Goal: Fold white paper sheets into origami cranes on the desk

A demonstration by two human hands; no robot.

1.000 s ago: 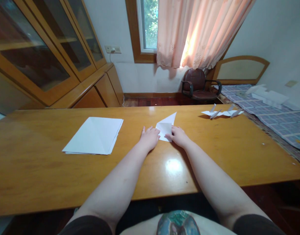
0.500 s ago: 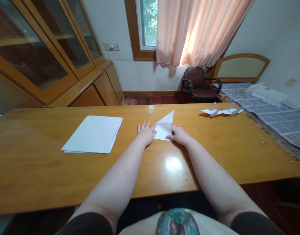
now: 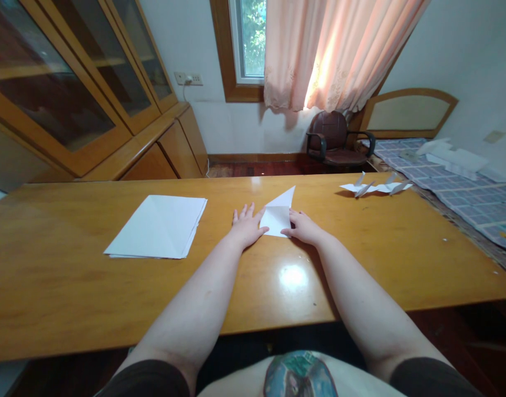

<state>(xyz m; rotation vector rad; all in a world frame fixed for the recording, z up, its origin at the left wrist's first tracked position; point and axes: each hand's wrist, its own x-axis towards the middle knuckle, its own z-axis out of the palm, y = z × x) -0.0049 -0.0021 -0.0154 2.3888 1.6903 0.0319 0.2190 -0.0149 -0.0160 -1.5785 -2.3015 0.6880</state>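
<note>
A partly folded sheet of white paper (image 3: 275,219) lies on the wooden table between my two hands, with one pointed corner reaching away from me to the upper right. My left hand (image 3: 247,229) rests on the tabletop at the paper's left edge, fingers spread and thumb touching the sheet. At the right edge, my right hand (image 3: 303,227) has bent fingers and its thumb around the paper's border, holding it. The fingertips of that hand are partly hidden.
A stack of white paper (image 3: 157,227) lies to the left on the table (image 3: 63,286). Small folded paper figures (image 3: 375,188) stand near the far right edge. Beyond are a brown armchair (image 3: 335,140), a bed (image 3: 447,182) and a glass-door cabinet (image 3: 83,82).
My left thumb has slid slightly right along the paper's lower left edge. The paper and my right hand stay nearly in place.
</note>
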